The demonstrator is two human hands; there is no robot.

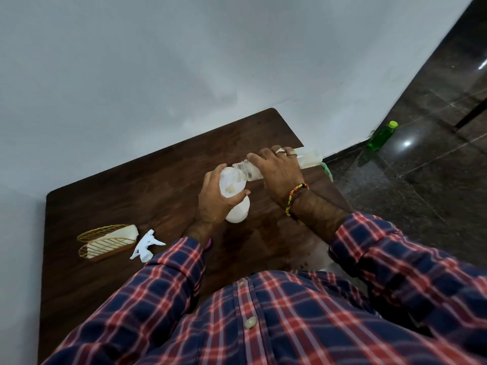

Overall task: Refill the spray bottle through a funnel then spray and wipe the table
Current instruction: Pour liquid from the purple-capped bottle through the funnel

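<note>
Head view, refilling stage. The left hand (214,200) is wrapped around a white funnel (232,184) seated in the neck of the white spray bottle (238,213), which stands upright on the dark wooden table (131,196) near its centre. The right hand (279,169) is closed around a clear supply bottle (308,159), tipped nearly horizontal from the 2 o'clock side so that its open mouth lies over the funnel bowl; liquid appears to be collecting in the bowl, though the stream itself is too small to make out. The white trigger sprayer head (146,246) lies detached on the table at about 8 o'clock from the spray bottle, just beside a gold wire holder (105,242) containing what seems to be a white cloth or napkins. A green bottle (382,135) stands on the floor at 2 o'clock, well apart from the table.

Progress, as judged: the sprayer head is off and pouring is under way, so the refill is partly done. Remaining steps are removing the funnel, refitting the trigger sprayer head, spraying the table and wiping it. The fill level cannot be told.
</note>
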